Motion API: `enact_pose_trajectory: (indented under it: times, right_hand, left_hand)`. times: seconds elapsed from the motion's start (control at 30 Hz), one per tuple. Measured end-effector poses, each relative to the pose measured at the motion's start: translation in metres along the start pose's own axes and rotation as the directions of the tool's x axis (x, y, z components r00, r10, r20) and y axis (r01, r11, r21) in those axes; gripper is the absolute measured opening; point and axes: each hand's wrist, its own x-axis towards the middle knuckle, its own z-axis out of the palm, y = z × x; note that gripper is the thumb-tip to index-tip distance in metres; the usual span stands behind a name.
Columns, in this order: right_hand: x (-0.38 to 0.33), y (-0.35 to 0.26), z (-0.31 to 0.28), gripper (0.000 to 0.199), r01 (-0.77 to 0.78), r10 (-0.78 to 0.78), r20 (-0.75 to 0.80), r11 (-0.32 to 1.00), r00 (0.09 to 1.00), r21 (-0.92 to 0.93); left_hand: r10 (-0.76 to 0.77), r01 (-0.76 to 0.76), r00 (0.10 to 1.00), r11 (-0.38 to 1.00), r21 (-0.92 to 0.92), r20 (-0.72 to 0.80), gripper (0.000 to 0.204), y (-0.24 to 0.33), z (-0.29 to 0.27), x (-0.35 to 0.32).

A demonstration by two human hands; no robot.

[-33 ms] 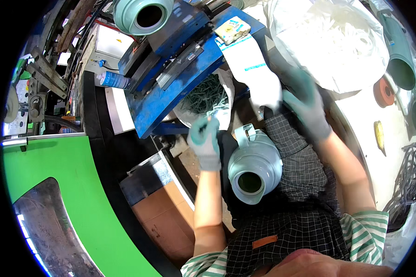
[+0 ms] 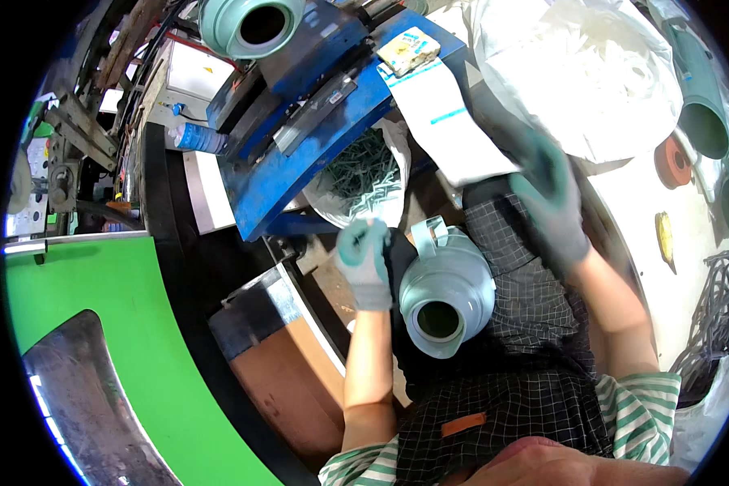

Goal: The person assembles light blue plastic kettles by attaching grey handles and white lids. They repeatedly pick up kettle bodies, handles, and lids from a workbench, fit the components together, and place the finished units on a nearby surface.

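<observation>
Head view shows a teal fitting (image 2: 455,271) (dark mouth (image 2: 439,321), squared loop (image 2: 419,240)) near gloved hands (image 2: 364,257) whose grip I cannot tell.

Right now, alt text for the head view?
A pale green handled container sits on a person's lap; beyond it are the gloved left hand and right hand, the latter near a white strip. Ahead: a blue machine and a bag of green scraps.
</observation>
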Motion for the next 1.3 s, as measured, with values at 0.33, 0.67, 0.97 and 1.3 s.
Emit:
enact_pose_trajectory:
  times: [0.33,0.67,0.97,1.3]
  right_hand:
    - [-0.167,-0.071,-0.114,0.105,-0.963,0.589,0.762,0.185,0.27,0.198]
    - [-0.174,-0.075,-0.083,0.148,-0.145,0.299,0.509,0.936,0.807,-0.319]
    - [-0.191,-0.055,-0.077,0.145,-0.053,0.255,0.514,0.926,0.819,-0.375]
    - [-0.189,-0.055,-0.072,0.143,-0.052,0.246,0.493,0.926,0.835,-0.374]
  left_hand:
    - [0.323,-0.41,0.804,0.909,0.073,0.499,0.02,0.052,0.051,-0.141]
    - [0.056,-0.046,0.998,0.931,-0.362,0.018,0.004,0.045,-0.04,-0.116]
    - [-0.211,0.162,0.977,0.85,-0.502,-0.041,0.011,0.029,-0.048,-0.123]
    - [0.037,-0.035,0.999,0.921,0.387,0.003,0.02,0.011,-0.078,-0.117]
